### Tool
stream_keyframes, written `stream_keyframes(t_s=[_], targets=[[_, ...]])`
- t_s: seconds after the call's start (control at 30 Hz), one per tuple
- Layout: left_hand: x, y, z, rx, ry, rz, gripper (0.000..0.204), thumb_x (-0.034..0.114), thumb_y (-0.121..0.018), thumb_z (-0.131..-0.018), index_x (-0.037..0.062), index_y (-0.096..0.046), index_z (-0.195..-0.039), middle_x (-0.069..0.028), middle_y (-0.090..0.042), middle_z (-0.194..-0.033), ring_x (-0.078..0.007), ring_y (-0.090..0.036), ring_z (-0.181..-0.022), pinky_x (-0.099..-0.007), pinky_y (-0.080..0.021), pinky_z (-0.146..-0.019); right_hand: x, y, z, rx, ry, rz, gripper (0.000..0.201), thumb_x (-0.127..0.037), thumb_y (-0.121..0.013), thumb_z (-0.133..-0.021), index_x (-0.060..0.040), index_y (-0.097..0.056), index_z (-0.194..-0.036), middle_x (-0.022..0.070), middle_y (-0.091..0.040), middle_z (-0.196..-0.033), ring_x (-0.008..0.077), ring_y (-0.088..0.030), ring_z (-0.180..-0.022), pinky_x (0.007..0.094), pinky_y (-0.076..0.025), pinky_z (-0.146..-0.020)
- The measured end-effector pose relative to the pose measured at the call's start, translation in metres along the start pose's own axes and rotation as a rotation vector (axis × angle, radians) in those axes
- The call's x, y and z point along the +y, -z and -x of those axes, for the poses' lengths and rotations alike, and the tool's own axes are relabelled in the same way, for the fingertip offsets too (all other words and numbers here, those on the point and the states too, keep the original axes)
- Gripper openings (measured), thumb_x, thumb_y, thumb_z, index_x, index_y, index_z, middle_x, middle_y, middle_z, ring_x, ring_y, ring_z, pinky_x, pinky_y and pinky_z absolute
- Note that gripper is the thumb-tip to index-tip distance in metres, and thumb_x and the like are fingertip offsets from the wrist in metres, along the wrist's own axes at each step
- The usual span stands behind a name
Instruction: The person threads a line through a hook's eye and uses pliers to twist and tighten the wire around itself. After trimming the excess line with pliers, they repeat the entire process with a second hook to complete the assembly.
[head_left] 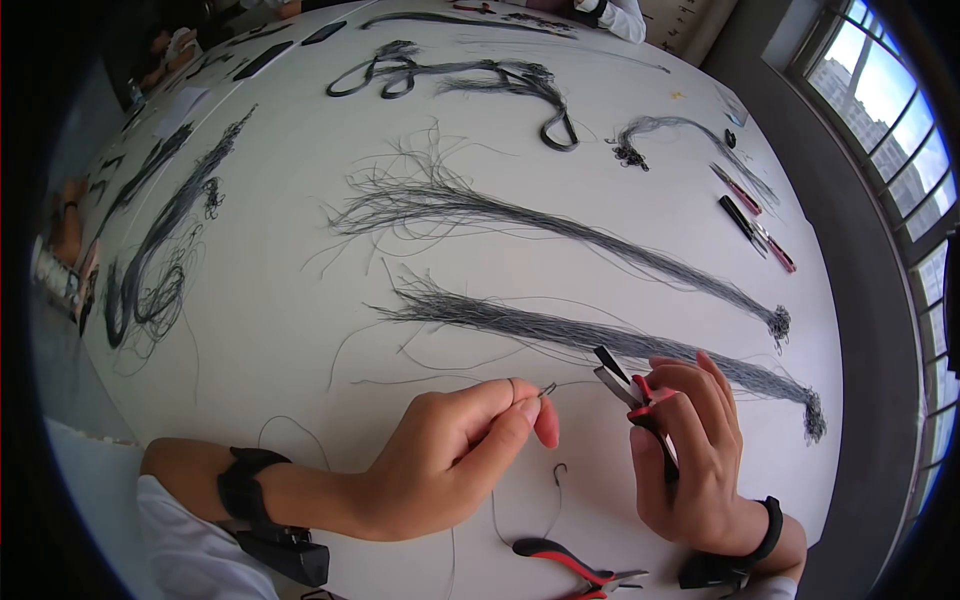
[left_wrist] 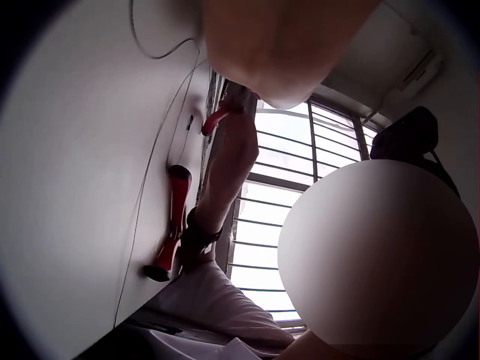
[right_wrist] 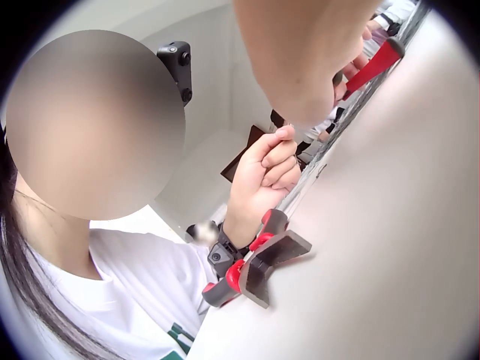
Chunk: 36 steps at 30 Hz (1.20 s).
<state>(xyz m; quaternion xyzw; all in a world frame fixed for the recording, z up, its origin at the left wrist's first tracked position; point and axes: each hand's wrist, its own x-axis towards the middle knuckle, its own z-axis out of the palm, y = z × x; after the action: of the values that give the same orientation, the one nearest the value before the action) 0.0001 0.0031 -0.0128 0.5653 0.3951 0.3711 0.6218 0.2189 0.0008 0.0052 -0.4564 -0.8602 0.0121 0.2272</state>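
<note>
our left hand (head_left: pixel 440 470) pinches a metal piece (head_left: pixel 546 390); across a gap, our right hand (head_left: pixel 693 450) grips pliers (head_left: pixel 641 395). loose pliers (head_left: pixel 592 574) lie near the edge of the worktop (head_left: pixel 255 370).

This looks like a hand-assembly workshop: several people (head_left: pixel 622 18) share one white surface (head_left: pixel 265 350), strewn with bundles of dark line (head_left: pixel 560 235) that end in clumps of hooks (head_left: pixel 815 418); pliers (head_left: pixel 602 577) lie close by, and a grey wall (head_left: pixel 835 195) with a barred window (head_left: pixel 890 110) runs alongside.
</note>
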Motion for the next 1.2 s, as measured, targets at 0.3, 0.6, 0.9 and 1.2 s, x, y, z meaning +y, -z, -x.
stream_keyframes(t_s=[0.3, 0.6, 0.9, 1.2], targets=[[0.009, -0.003, 0.004, -0.056, -0.015, -0.177, 0.024, 0.012, -0.042, -0.098, 0.0005, -0.062, -0.094, 0.0069, -0.041, -0.055, -0.0007, -0.029, -0.048, -0.0198, -0.027, -0.045, -0.009, -0.007, 0.003, 0.007, -0.024, -0.274, 0.025, -0.005, -0.071, -0.064, 0.0011, -0.053, -0.081, 0.0169, -0.052, -0.093, 0.0293, -0.052, -0.073, 0.0362, -0.043, -0.060], [0.003, -0.007, 0.003, 0.014, -0.198, -0.293, 0.022, 0.010, -0.045, -0.096, 0.0002, -0.064, -0.093, 0.0047, -0.040, -0.048, -0.0008, -0.033, -0.043, -0.0205, -0.027, -0.041, -0.007, -0.013, 0.004, 0.089, 0.115, -0.304, 0.030, -0.003, -0.074, -0.067, 0.0055, -0.051, -0.083, 0.0138, -0.053, -0.083, 0.0244, -0.048, -0.058, 0.0318, -0.038, -0.049], [0.004, -0.007, 0.002, 0.024, -0.271, -0.365, 0.019, 0.008, -0.047, -0.095, -0.0009, -0.064, -0.092, 0.0014, -0.043, -0.048, -0.0028, -0.037, -0.042, -0.0214, -0.031, -0.041, -0.011, -0.011, 0.002, 0.022, 0.032, -0.293, 0.031, -0.008, -0.073, -0.071, 0.0061, -0.054, -0.090, 0.0101, -0.050, -0.071, 0.0224, -0.049, -0.055, 0.0316, -0.039, -0.045], [0.003, -0.007, 0.001, 0.039, -0.306, -0.399, 0.017, 0.006, -0.047, -0.094, -0.0006, -0.063, -0.091, 0.0005, -0.044, -0.048, -0.0033, -0.037, -0.042, -0.0221, -0.031, -0.041, -0.014, -0.008, 0.003, -0.083, -0.103, -0.397, 0.023, -0.012, -0.070, -0.075, 0.0002, -0.053, -0.084, 0.0087, -0.051, -0.066, 0.0239, -0.049, -0.051, 0.0319, -0.039, -0.043]])
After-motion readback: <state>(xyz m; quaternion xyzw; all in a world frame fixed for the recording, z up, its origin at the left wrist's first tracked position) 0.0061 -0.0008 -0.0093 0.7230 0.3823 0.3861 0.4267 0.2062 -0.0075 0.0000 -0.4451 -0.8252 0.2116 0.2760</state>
